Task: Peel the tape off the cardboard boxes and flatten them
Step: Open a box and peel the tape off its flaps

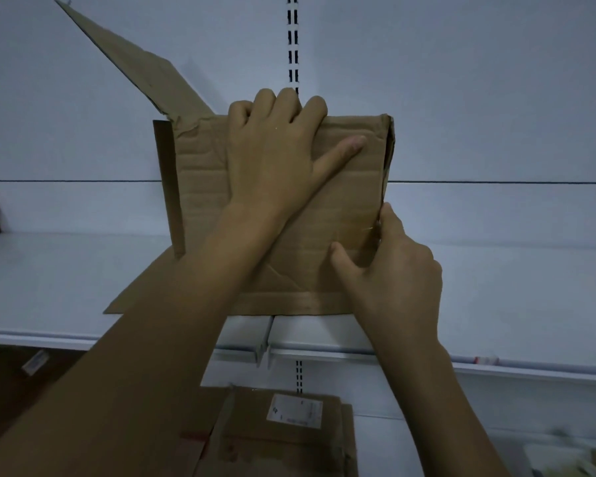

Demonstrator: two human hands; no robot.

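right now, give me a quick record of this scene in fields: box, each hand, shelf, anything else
box: cardboard box upright on the white shelf, back against the wall panel
flap: one flap sticks up and out at the box's upper left
left: left hand grips the top edge, fingers curled over it, thumb flat on the face
right: right hand pinches the box's right edge, low down
below: cardboard stack with a white label on top

Your view is dim and bluish, shadows faint; the shelf point(513, 290) bows toward the frame edges, and the lower right blurs.
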